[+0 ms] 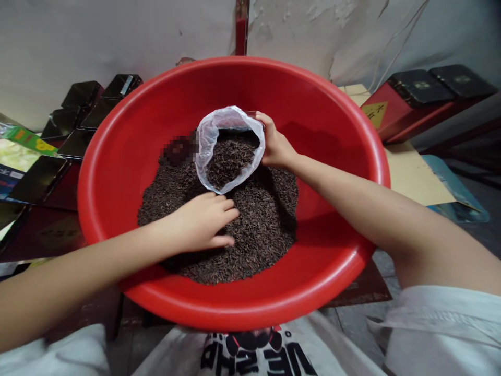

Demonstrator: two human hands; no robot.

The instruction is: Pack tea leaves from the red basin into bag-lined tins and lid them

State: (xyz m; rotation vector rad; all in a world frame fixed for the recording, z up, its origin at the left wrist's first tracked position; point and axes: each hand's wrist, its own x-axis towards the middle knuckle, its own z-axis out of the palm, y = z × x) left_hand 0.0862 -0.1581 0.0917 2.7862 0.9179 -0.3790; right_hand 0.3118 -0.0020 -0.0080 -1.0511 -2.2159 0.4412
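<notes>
Clasping the probably light plastic-lined container (206,143) inside the red basin (235,309), your right hand (274,143) is best at its side, as the soft lip may crumple; your left hand (205,220) is loosely spread over dark granules (258,235).

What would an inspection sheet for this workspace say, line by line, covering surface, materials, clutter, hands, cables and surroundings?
Surface: red basin; what supports it is mostly hidden.
Materials: dark loose pieces heaped in the basin, with more inside an open-mouthed plastic bag.
Clutter: black-topped boxes and a green box at picture left; red boxes and cardboard at right.
Hands: right hand grips the bag's side; left hand is open, palm down at the heap, contact unclear.
Cables: thin cord-like lines at upper right; cannot tell whether cables.
Surroundings: wall with peeling patches; tiled floor.
</notes>
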